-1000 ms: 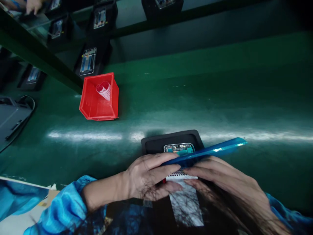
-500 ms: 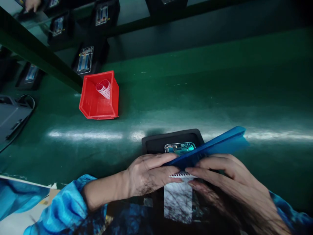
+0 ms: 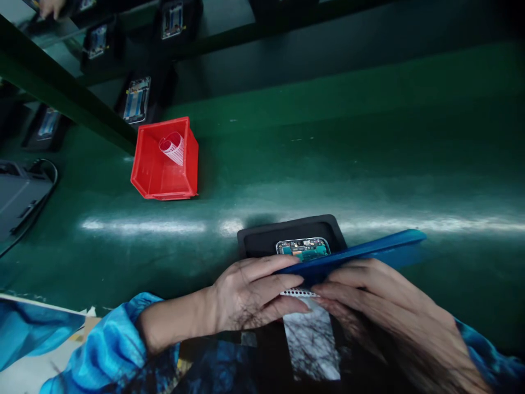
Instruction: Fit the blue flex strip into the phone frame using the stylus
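Left hand (image 3: 250, 293) and right hand (image 3: 369, 298) pinch a blue film (image 3: 369, 253) between them; it slants up rightward.

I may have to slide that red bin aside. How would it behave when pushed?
The red bin looks like thin plastic holding only a curled strip, so probably light. On the glossy green surface it would likely slide rather than tip.

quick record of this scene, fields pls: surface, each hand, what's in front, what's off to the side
surface: green bench
left hand: fingers on the blue sheet and a white dotted strip
right hand: grips the same sheet from the other side
in front: open phone in a black tray
side: red bin holding a curled white strip
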`<state>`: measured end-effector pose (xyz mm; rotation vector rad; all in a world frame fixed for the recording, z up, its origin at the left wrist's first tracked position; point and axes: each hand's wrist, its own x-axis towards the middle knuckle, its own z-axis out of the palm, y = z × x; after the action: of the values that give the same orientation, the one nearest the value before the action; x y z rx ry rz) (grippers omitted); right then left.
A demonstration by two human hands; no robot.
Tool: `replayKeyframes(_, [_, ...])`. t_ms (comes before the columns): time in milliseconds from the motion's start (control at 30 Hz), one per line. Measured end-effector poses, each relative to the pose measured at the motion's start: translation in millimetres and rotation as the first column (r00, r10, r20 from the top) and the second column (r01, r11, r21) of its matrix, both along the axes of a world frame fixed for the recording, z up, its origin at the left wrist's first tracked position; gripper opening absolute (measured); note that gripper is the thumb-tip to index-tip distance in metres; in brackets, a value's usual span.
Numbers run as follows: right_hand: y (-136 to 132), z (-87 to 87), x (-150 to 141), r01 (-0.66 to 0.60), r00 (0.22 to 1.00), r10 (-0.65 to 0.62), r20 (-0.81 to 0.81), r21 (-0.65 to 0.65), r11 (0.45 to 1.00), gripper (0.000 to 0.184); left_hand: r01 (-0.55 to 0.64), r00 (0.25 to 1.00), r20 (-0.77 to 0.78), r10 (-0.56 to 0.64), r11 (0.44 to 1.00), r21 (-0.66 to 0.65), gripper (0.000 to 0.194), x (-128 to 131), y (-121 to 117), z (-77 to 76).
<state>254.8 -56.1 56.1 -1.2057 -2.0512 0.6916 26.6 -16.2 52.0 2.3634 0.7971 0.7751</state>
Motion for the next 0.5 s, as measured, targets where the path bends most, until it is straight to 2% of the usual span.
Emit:
replayKeyframes(67, [-0.9, -1.4, -1.0, 0.021, 0.999, -0.022, -0.028, -0.028, 0.999, 0.02, -0.015, 1.0, 0.028, 0.015, 1.0, 0.012, 0.03, -0.2, -0.6, -1.2])
replayKeyframes(167, [-1.3, -4.1, -2.2, 0.036, 0.999, -0.037, -0.031, -0.03, 0.999, 0.021, -0.026, 0.999, 0.037, 0.025, 0.999, 0.031, 0.021, 0.7, -1.9, -2.3])
replayKeyframes(433, [-0.9, -4.8, -4.2, 0.009, 0.999, -0.011, 0.034, 0.057, 0.998, 0.022, -0.035, 0.999, 0.022, 0.035, 0.999, -0.011, 0.02, 0.3, -6.4, -4.3])
replayKeyframes(500, [-1.0, -4.4, -5.1, 0.007, 1.0, -0.008, 0.023, 0.045, 0.999, 0.021, -0.048, 0.999, 0.023, 0.049, 0.998, -0.027, 0.017, 0.4, -7.7, -4.6])
